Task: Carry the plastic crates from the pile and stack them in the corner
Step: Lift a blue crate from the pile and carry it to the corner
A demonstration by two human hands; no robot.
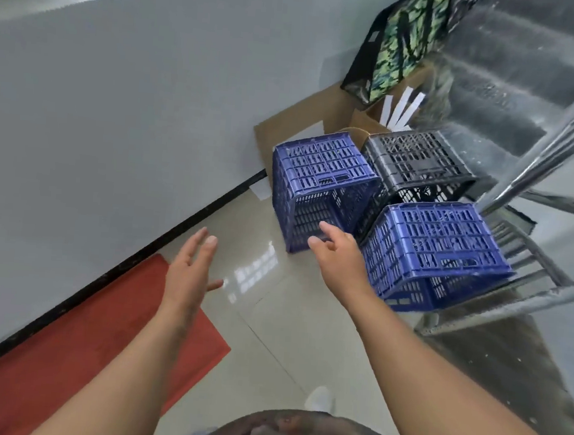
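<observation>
Three slotted plastic crates lie in a pile on the tiled floor by the wall. A blue crate (320, 172) rests on its side with its mouth facing me. A black crate (417, 162) sits behind it to the right. A second blue crate (438, 243) leans tilted in front of the black one. My right hand (337, 252) reaches out with loose fingers, just in front of the left blue crate's open mouth, holding nothing. My left hand (190, 271) hovers over the floor to the left, fingers spread, clear of the crates.
A grey wall (133, 102) with a black skirting runs along the left. A red mat (90, 346) lies on the floor beside it. Flat cardboard (300, 122) and a patterned bag (402, 44) stand behind the pile. Stairs with a metal railing (540, 161) rise on the right.
</observation>
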